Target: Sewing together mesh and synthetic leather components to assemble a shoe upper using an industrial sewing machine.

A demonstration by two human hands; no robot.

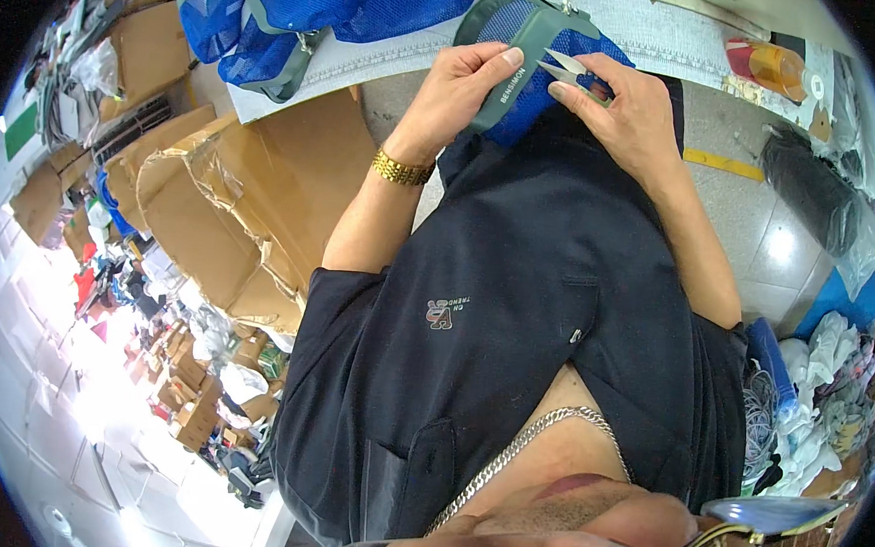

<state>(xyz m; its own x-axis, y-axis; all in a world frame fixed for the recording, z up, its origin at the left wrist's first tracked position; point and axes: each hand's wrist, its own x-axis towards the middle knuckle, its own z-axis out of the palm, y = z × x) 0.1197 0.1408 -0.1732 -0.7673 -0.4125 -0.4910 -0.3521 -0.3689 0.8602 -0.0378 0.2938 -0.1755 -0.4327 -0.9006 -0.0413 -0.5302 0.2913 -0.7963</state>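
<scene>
A blue mesh bag (515, 123) with a grey-green fabric band hangs over the near edge of the white worktable (662, 35). My left hand (459, 92) pinches that band, thumb on top, holding it stretched. In my right hand (636, 113) is a pair of small thread snips (568, 66). Their pointed blades stand apart and reach toward the band's right edge. From this view I cannot tell whether the blades touch fabric or a thread. Part of the bag is hidden behind my right fingers.
More blue mesh bags (304, 0) with grey-green trim lie at the table's left. On the right side of the tabletop an orange bottle (778, 72) rests. A large torn cardboard box (231, 211) stands at my left; black plastic-wrapped goods (808, 191) are on the floor at right.
</scene>
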